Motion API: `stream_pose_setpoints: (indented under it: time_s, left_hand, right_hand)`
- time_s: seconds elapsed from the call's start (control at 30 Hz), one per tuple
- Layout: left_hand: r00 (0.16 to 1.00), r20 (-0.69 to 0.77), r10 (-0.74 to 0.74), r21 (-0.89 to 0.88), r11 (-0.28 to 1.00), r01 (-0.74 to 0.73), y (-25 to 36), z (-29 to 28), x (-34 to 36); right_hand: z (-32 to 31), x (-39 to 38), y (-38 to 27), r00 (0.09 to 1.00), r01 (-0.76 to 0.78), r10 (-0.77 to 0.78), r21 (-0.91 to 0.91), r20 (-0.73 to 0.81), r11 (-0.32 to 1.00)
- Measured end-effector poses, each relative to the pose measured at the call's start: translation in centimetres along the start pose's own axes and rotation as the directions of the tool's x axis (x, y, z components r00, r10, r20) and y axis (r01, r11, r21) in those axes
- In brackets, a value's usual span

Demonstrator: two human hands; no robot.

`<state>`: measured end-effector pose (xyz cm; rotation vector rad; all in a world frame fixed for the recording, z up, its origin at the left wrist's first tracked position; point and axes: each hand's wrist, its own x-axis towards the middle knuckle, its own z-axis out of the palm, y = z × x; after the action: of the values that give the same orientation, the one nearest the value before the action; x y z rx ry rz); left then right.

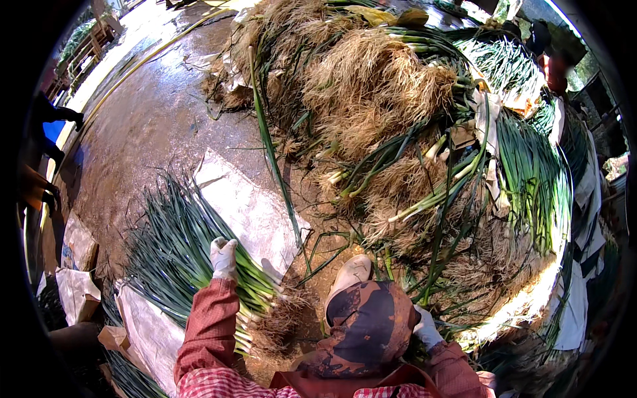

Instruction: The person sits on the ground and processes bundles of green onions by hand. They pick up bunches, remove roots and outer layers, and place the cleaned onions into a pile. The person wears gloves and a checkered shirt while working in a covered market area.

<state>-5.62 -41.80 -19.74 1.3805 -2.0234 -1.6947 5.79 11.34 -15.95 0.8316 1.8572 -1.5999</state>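
Note:
My left hand (223,257), in a white glove, is curled on top of a spread bundle of green onions (179,245), closed round some stalks near the middle. The bundle's dark leaves fan out to the far left, and its pale stems and brown roots (282,325) point right. Beneath it lies a pale sheet (242,209). My right hand (426,328), also gloved, is low at the right, beside the roots and leaves of a large pile of green onions (378,79). Dark patterned cloth (368,318) hides part of it, and its fingers do not show clearly.
A pale boot (350,275) stands between bundle and pile. More green onions (531,172) lie stacked with white sheets at the right. Folded sacks (78,292) lie at the left on wet ground (146,119). A person (556,66) is at the far right; dark figures show at the left.

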Motion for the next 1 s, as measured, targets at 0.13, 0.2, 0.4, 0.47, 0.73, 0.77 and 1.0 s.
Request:
stream_pose_setpoints:
  time_s: [0.13,0.2,0.4,0.47,0.73,0.77,1.0]
  left_hand:
    - [0.998,0.053,0.045,0.029,0.999,-0.046,-0.7,11.3,14.6]
    - [0.999,0.031,0.016,0.119,0.993,-0.020,1.1,16.1,17.4]
    - [0.974,0.172,-0.146,-0.106,0.980,0.166,6.3,26.9,15.5]
    - [0.958,0.230,-0.173,-0.139,0.968,0.208,7.3,26.8,15.3]
    - [0.755,0.648,0.099,-0.453,0.847,0.278,11.0,29.9,1.5]
    - [0.727,0.675,0.122,-0.425,0.871,0.248,13.1,27.9,-3.5]
    - [0.248,0.964,0.091,-0.220,0.795,0.565,25.7,18.4,-25.4]
  right_hand:
    - [-1.7,0.5,3.9,0.996,-0.089,0.085,0.145,0.037,0.985]
    - [-2.6,-0.2,4.6,0.999,-0.008,0.017,-0.177,0.047,0.984]
    - [-3.0,-3.7,2.9,0.972,-0.232,0.190,-0.423,-0.139,0.876]
    - [-3.1,-3.8,2.1,0.961,-0.276,0.239,-0.419,-0.141,0.865]
    - [0.0,-3.9,-10.1,0.996,-0.071,0.049,-0.344,-0.070,0.936]
    - [-0.2,-3.7,-12.2,0.997,0.000,-0.021,-0.286,-0.072,0.958]
    - [1.7,-3.7,-21.1,0.752,0.608,-0.659,-0.406,0.018,0.682]
